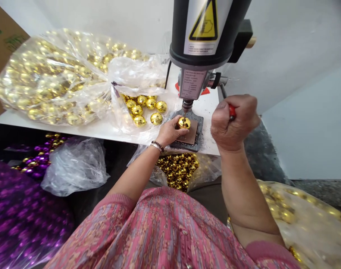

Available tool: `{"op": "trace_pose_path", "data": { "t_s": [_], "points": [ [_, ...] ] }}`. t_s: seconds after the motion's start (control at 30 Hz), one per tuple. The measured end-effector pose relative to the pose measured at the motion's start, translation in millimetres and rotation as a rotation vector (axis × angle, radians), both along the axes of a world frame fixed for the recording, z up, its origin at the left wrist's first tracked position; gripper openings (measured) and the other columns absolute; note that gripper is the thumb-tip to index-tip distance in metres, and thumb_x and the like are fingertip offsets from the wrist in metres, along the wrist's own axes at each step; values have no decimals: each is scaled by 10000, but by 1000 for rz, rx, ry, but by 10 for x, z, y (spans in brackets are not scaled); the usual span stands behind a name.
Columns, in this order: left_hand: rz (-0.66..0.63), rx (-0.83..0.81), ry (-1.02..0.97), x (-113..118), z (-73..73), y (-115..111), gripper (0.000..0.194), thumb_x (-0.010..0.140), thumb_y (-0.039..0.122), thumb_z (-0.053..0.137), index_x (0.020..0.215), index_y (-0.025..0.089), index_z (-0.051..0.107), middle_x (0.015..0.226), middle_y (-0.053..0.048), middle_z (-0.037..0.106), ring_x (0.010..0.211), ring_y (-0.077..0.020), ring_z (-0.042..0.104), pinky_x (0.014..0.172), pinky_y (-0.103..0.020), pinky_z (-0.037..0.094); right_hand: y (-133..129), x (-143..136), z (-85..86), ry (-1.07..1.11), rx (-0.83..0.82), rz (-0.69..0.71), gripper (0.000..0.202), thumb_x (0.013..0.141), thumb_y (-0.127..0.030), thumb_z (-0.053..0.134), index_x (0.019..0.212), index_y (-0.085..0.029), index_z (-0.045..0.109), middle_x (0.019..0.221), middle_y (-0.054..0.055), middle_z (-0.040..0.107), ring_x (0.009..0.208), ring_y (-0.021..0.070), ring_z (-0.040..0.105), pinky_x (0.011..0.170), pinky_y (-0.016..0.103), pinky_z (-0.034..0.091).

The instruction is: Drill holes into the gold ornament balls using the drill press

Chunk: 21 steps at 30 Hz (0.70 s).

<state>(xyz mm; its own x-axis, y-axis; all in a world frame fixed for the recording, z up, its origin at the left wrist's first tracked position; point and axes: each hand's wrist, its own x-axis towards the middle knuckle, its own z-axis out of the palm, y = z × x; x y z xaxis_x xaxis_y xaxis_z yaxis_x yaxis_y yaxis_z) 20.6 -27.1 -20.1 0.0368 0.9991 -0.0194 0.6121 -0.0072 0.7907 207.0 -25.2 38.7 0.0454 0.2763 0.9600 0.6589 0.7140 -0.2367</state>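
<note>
A shiny gold faceted ball (184, 123) is pinched between the thumb and fingers of my left hand (170, 130), on a brown pad over the drill press base (200, 129). Directly above it is the drill chuck (187, 105), its thin bit reaching down to the top of the ball. My right hand (234, 119) is closed around the red-tipped lever handle (231, 111) at the right side of the drill press (202, 56). Several loose gold balls (156, 118) lie on clear plastic just left of my left hand.
A large clear bag of gold balls (55, 78) covers the table's left side. Below the table edge, an open bag holds more gold balls (178, 170). Purple balls (22, 213) fill a bag at lower left; another bag (307, 220) lies at lower right. A wall stands behind.
</note>
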Motion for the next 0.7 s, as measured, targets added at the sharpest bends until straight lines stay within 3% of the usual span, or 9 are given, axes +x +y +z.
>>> {"op": "trace_pose_path", "data": {
  "t_s": [0.13,0.33,0.47,0.6,0.7],
  "points": [
    [-2,-11,20,6,5,-10,607,792,322,863,1372,219,715,1057,-34,786,947,-241,706,870,-324,524,-12,-38,-43,11,50,-6,159,1026,-310,464,951,-215,567,819,-15,549,741,71,476,734,249,392],
    [1,-16,51,15,20,-26,594,811,325,853,1381,243,710,1077,-32,797,978,-248,719,875,-318,521,-41,-91,-134,65,44,15,200,1029,-336,449,903,-204,532,783,-10,539,725,86,480,726,269,394],
    [8,-1,15,15,-20,-16,570,796,332,858,1343,252,716,1086,-26,794,978,-244,715,873,-319,522,24,-131,174,138,20,-22,234,1032,-348,448,867,-190,497,741,-18,486,693,65,445,699,248,360],
    [-3,34,-110,-6,-65,-74,536,760,247,849,1275,208,704,1007,-15,766,866,-195,670,784,-287,511,177,-159,602,308,-154,-40,221,1010,-246,395,795,-195,382,688,-46,393,636,27,364,719,214,363],
    [-39,83,-194,-59,-65,-211,493,750,200,819,1227,205,695,981,0,745,806,-162,636,740,-269,505,271,-164,732,351,-241,-21,215,994,-178,343,780,-204,332,682,-57,368,602,21,326,752,214,385]
  ]
}}
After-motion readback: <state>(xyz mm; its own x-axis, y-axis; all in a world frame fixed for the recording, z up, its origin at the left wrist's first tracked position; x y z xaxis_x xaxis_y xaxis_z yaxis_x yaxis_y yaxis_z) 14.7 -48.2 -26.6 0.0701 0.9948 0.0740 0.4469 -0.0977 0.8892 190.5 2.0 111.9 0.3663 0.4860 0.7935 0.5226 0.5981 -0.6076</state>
